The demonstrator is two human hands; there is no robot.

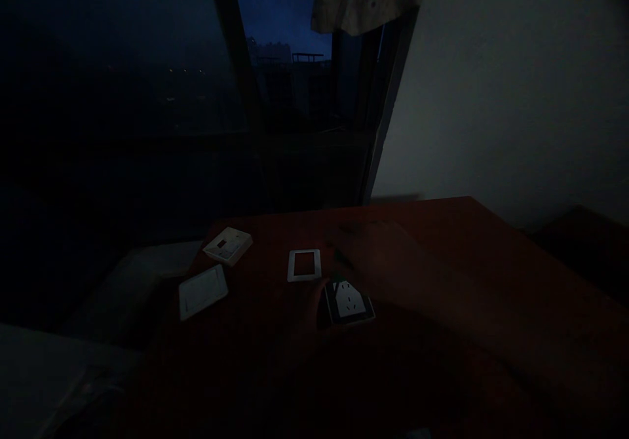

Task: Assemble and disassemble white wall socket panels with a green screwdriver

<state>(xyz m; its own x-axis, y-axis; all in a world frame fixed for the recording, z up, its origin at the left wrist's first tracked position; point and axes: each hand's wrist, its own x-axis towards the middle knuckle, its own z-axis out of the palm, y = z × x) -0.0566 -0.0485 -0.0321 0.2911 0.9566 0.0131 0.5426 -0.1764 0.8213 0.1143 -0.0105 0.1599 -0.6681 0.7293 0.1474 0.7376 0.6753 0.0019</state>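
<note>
While your left hand [310, 314] gripped the left edge of the socket [350, 300] on the counter [442, 229], fingers partly curled, your right hand [381, 252] bent over its far side, its hold too dark to tell, apparently mid-adjustment, so steadiness seemed called for next.

The right hand [368, 252], beyond and to the right of the socket [350, 300], is bare, rounded across the back, its knuckles blurred. Its bare forearm [452, 305] is a long, smooth shape that widens away from the socket until its outline fades into the dark. The left hand [310, 318], at the socket's left side, is bare too, with slim digits; its wrist is too dark to make out.
</note>
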